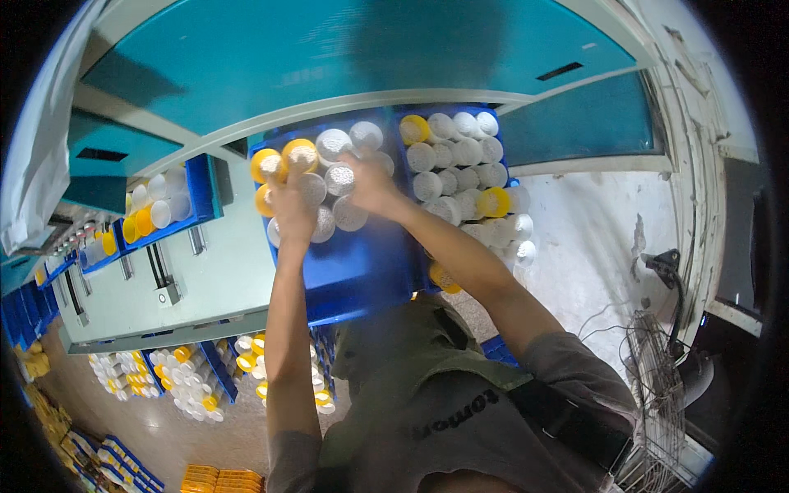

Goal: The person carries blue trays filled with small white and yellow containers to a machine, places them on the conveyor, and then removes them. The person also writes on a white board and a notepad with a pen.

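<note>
A blue crate (353, 283) lies before me with white and yellow cylindrical plastic cups in its far half. My left hand (293, 205) is at the left of this group, its fingers bent around a yellow cup (299, 156). From the right, my right hand (374, 185) reaches in, its fingers curled against a white cup (339, 179). Both hands are slightly blurred, and their fingertips are partly hidden among the cups. Another white cup (350, 214) stands just below my right hand. The crate's near half shows its bare blue bottom.
A second blue crate (503, 168) of white and yellow cups adjoins on the right. Teal machine panels (329, 57) rise beyond. Left is a pale machine bed (222, 263) with another cup-filled crate (201, 191). Cup stacks (185, 382) stand below; wires (657, 386) hang at right.
</note>
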Available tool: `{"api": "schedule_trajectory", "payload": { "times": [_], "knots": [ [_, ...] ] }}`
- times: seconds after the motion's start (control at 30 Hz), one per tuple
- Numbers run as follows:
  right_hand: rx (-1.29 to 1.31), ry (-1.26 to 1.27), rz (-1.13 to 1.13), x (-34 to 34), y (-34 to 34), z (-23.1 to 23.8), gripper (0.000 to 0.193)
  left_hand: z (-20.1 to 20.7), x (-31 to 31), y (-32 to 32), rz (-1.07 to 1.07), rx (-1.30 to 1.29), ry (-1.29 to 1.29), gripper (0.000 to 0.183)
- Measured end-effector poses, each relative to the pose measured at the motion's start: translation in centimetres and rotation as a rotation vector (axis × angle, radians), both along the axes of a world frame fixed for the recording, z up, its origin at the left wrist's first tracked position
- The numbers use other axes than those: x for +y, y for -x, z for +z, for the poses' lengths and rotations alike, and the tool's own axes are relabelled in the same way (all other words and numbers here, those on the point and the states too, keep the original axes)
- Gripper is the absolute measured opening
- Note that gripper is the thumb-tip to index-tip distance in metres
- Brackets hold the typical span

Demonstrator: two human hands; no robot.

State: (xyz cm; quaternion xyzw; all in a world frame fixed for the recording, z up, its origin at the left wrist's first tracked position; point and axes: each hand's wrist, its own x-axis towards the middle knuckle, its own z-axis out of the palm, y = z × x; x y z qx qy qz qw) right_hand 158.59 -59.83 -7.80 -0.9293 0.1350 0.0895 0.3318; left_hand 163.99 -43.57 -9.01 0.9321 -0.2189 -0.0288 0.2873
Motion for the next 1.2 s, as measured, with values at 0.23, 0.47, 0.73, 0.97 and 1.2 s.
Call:
{"api": "schedule_trajectory", "payload": {
  "times": [0.23,0.47,0.73,0.97,1.2],
  "knots": [
    [-0.244,-0.019,-0.091,-8.1,7.1,10.8,0.071,10.5,-8.3,6.5,0.038,-0.049,0.089,0.075],
    [-0.253,0.056,-0.156,-22.1,10.2,8.0,0.065,6.5,-23.6,7.9,-0.057,0.174,0.196,0.073],
    [-0.047,0.0,-0.016,-27.4,11.4,4.3,0.072,3.3,-23.6,6.8,-0.228,0.197,-0.333,0.091],
    [0.077,0.105,0.076,-27.4,9.2,3.7,0.06,6.6,-27.2,7.9,-0.293,0.448,-0.401,0.107],
    [0.031,0.369,0.25,-28.2,8.4,3.6,0.035,7.4,-15.9,17.7,0.398,0.147,0.485,0.056]
  ]
}}
